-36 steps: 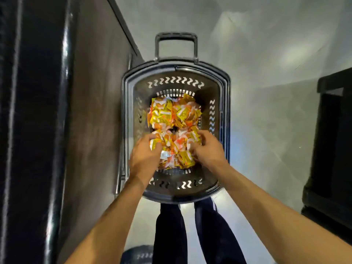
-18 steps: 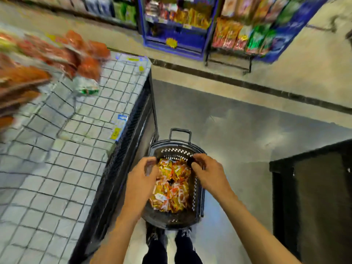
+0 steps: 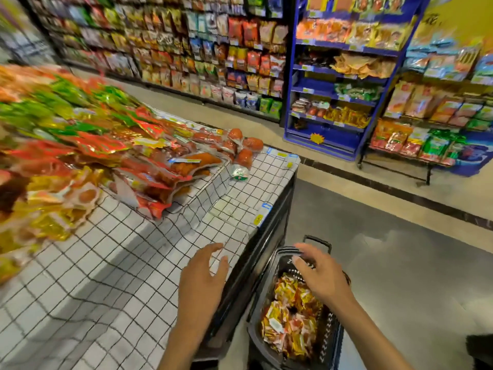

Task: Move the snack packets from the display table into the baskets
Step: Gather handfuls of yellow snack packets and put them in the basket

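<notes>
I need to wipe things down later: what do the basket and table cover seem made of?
Basket: likely dark moulded plastic, slight sheen, cut vent slots.
Table cover: thin cloth or soft vinyl, matte white with black grid; it wrinkles and sags.

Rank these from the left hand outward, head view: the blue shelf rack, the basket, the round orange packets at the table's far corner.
1. basket, just right of the left hand.
2. round orange packets, ahead at the far corner of the table.
3. blue shelf rack, far ahead to the right.
</notes>
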